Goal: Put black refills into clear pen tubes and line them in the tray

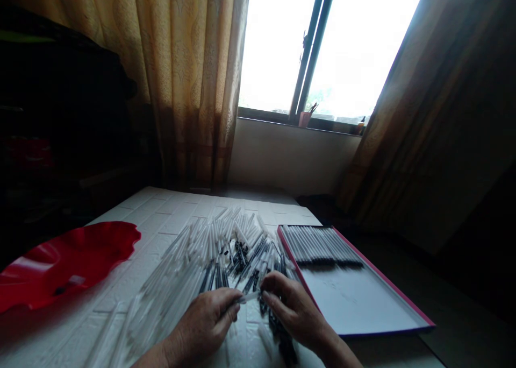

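A clear pen barrel [250, 297] spans the gap between my two hands in front of the pile. The fingers of my left hand [207, 319] are closed round one end of it. My right hand [293, 310] pinches the other end; any small part under those fingertips is hidden. Many loose clear pen barrels [169, 287] lie to the left and beyond my hands. Dark ink refills [217, 275] lie just past my left hand, and small black pen parts [241, 252] are heaped farther back. More black pieces [284, 341], blurred, lie below my right hand.
At the right stands a shallow white tray [358, 303] with a red-pink rim; a row of pens [326, 244] with black ends lies in its far part. A red wavy-edged bowl [80, 255] sits at the left of the white brick-patterned table [149, 206]. Behind are curtains [193, 77] and a window.
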{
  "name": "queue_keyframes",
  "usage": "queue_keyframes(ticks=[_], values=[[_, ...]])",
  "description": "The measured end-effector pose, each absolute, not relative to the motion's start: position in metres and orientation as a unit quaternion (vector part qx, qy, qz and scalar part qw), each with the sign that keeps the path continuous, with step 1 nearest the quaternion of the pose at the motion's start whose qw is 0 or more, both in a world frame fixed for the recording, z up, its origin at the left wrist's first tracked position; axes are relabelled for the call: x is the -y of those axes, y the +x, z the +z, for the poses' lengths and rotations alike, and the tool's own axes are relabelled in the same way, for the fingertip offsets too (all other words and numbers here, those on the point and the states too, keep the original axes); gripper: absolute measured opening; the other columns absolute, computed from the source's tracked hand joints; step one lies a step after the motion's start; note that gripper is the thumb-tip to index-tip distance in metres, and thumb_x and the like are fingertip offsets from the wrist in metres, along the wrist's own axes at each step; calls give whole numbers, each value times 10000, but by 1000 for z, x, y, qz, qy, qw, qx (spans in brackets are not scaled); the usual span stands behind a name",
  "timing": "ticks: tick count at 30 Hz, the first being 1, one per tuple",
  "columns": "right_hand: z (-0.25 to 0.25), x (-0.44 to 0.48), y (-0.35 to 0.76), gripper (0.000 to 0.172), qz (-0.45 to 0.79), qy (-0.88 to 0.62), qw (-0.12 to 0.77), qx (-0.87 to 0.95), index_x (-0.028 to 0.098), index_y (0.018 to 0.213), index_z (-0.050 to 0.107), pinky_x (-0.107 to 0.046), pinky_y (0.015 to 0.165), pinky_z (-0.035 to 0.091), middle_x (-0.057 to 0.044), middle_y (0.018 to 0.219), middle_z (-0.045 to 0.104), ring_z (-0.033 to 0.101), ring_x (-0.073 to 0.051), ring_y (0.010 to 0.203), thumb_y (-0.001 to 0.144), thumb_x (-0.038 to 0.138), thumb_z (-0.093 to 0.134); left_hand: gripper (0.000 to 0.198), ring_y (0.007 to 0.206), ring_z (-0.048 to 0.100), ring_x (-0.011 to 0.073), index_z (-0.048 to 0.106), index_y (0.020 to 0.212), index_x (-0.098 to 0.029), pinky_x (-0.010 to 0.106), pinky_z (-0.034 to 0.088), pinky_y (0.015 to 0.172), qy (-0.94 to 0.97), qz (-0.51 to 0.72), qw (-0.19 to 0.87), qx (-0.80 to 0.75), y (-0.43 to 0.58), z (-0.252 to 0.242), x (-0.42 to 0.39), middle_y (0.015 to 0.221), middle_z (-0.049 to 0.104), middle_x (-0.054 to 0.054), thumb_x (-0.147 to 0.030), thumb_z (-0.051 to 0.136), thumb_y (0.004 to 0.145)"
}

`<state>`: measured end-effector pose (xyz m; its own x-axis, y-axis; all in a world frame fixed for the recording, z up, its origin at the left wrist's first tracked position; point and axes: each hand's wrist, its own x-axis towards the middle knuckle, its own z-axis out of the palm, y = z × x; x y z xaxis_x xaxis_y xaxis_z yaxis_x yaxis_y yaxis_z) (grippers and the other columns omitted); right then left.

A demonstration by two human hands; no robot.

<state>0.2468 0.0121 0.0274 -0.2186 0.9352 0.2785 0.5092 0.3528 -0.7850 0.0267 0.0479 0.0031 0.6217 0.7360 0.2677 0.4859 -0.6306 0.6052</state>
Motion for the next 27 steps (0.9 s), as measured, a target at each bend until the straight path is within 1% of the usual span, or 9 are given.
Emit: queue_keyframes(ticks=[5,10,12,14,17,18,20,22,27], values=[[27,-13,246,196,243,-518,355,740,196,762,525,-257,587,367,19,667,503,482,-152,627,898,324,468,278,815,718,207,694,1009,-187,255,499,725,869,248,241,-353,27,6,-45,894,761,52,-232,446,892],[21,-15,246,374,225,-535,338,741,221,602,385,-263,510,279,45,540,403,411,-130,507,930,399,413,272,810,708,200,691,1023,-191,247,490,715,873,244,237,-349,29,5,-43,890,755,50,-221,459,885],[20,-15,247,413,227,-536,334,742,222,577,365,-264,500,268,47,518,391,405,-126,486,942,413,397,273,788,704,194,691,1028,-187,241,489,702,872,245,238,-350,28,4,-43,871,752,48,-218,460,884],[21,-14,247,382,229,-531,335,744,212,617,430,-259,519,300,36,552,444,448,-133,518,948,401,396,263,776,703,187,692,1010,-189,235,488,698,871,245,241,-350,28,3,-43,856,751,40,-216,462,886],[26,-11,248,212,248,-512,344,747,198,796,541,-245,570,360,28,648,517,500,-145,604,926,340,453,245,776,704,178,690,990,-197,224,486,700,869,247,245,-351,27,3,-44,849,753,25,-220,465,896],[28,-11,248,159,257,-506,348,746,196,839,554,-240,581,371,29,666,525,503,-145,619,913,313,476,241,775,704,175,688,987,-201,220,485,701,869,248,245,-351,27,3,-45,846,753,20,-220,466,898],[29,-10,247,100,269,-498,356,743,196,841,558,-235,583,377,34,671,522,497,-141,622,890,267,509,234,773,704,172,685,978,-210,217,485,703,869,248,246,-351,27,4,-45,840,753,13,-214,466,896],[29,-11,247,96,268,-498,361,741,197,810,555,-237,581,375,34,668,519,491,-140,620,882,249,518,231,772,705,175,683,967,-213,221,485,708,868,249,246,-351,27,4,-46,841,753,14,-209,465,894],[23,-13,249,143,255,-505,365,740,193,786,581,-245,584,386,23,662,550,503,-145,618,886,283,531,225,766,704,175,682,945,-210,225,482,713,865,253,250,-353,27,3,-46,846,751,20,-209,462,896]])
